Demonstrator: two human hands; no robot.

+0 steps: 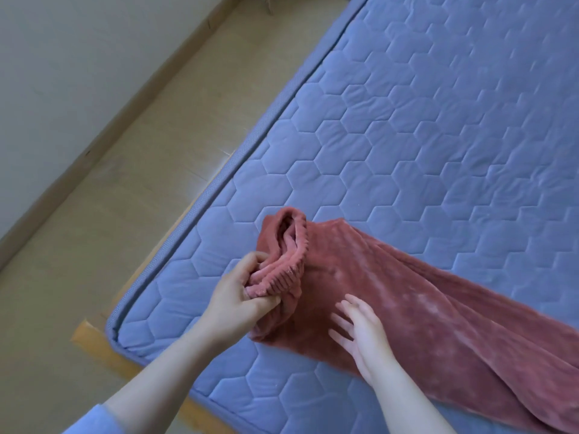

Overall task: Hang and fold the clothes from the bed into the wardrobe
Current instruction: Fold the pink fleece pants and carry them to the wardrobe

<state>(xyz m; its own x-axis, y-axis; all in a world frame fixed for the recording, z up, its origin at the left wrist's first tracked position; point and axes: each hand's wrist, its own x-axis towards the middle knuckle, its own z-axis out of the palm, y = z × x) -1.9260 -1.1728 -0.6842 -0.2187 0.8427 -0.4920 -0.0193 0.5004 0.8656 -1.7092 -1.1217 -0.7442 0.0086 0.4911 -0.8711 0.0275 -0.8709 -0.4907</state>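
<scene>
A pale blue sleeve point(94, 421) shows at the bottom left. The right hand point(360, 330) lies over the red garment point(423, 308), fingers straight and spread, holding nothing; it seems to rest on the cloth, though contact is hard to judge. The left hand point(238, 303) grips the bunched ribbed waistband point(288, 255), fingers curled into it. The garment stretches right across the blue quilted mattress point(407, 120), near its corner. Beyond lie the wooden frame point(94, 339), floor point(125, 183) and wall point(62, 57).
</scene>
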